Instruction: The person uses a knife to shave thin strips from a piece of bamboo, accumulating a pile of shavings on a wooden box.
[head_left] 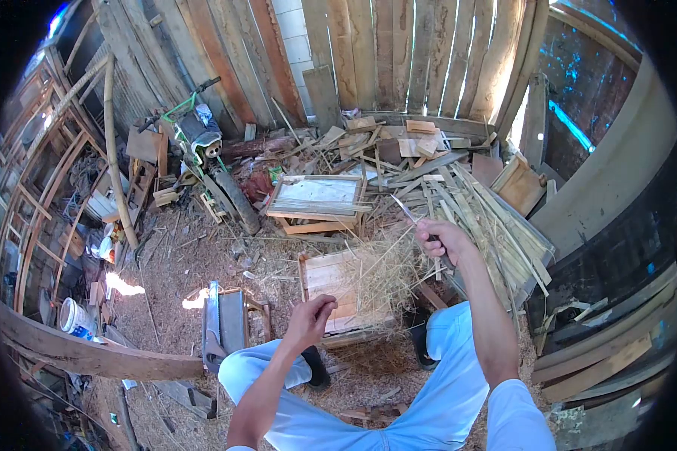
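My right hand (442,242) is closed round the dark handle of a knife (406,208), whose blade points up and to the left. Beneath it lies a loose heap of thin straw-coloured shavings (387,278). The heap partly covers a shallow wooden box (327,274) on the ground between my feet. My left hand (312,319) hovers over the near left side of this box, its fingers pinched together. Whatever they hold, if anything, is too small to make out.
A handsaw (212,319) rests against a small stool (235,319) at my left. Ahead stands a framed panel (316,197) with thin strips on it. Long bamboo-like strips (496,225) lie at right, scrap wood behind. A small motorbike (210,158) leans at back left.
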Demonstrator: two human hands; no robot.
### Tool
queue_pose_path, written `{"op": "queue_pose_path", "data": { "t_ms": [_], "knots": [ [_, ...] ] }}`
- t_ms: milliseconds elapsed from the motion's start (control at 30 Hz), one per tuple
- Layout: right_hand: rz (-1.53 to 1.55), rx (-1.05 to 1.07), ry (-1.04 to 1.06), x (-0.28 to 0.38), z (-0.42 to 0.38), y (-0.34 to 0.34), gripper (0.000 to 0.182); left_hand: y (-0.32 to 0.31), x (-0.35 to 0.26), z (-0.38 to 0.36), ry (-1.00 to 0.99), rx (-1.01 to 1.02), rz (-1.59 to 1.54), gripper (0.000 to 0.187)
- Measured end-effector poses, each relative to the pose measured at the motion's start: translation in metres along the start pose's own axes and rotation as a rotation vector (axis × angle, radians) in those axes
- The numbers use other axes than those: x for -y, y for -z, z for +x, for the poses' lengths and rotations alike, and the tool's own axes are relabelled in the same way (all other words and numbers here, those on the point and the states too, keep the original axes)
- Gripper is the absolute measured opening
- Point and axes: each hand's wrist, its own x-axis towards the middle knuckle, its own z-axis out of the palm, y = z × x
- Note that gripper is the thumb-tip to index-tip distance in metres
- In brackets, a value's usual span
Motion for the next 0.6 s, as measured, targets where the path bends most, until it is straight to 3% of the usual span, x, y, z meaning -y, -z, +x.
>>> {"op": "queue_pose_path", "data": {
  "t_ms": [33, 100, 133, 167, 200, 300, 433, 600],
  "knots": [
    [-0.006, 0.004, 0.0, 0.001, 0.0, 0.001, 0.011, -0.001, 0.0, 0.0, -0.042, -0.022, 0.004, 0.015],
    [-0.119, -0.179, 0.067, 0.008, 0.0, 0.006, 0.013, 0.005, 0.004, -0.002, -0.088, -0.059, 0.007, 0.015],
    [-0.126, -0.174, 0.071, 0.015, -0.005, 0.024, 0.013, 0.015, 0.011, -0.007, 0.037, -0.03, -0.025, 0.016],
    [-0.066, -0.246, 0.213, 0.024, -0.011, 0.052, 0.012, 0.022, 0.016, -0.011, 0.163, -0.003, -0.055, 0.017],
    [0.0, -0.308, 0.354, 0.031, -0.011, 0.052, 0.012, 0.024, 0.024, -0.011, 0.162, -0.019, -0.046, 0.017],
    [-0.184, -0.383, 0.175, 0.011, -0.019, 0.01, 0.019, 0.022, 0.029, 0.003, 0.119, -0.187, -0.156, 0.021],
    [-0.238, 0.007, 0.093, -0.032, -0.014, -0.075, 0.041, 0.004, 0.015, 0.029, 0.198, 0.014, -0.555, 0.021],
    [-0.288, 0.262, -0.051, -0.079, 0.003, -0.115, 0.04, -0.01, -0.002, 0.04, 0.225, 0.119, -0.739, 0.023]
  ]
}}
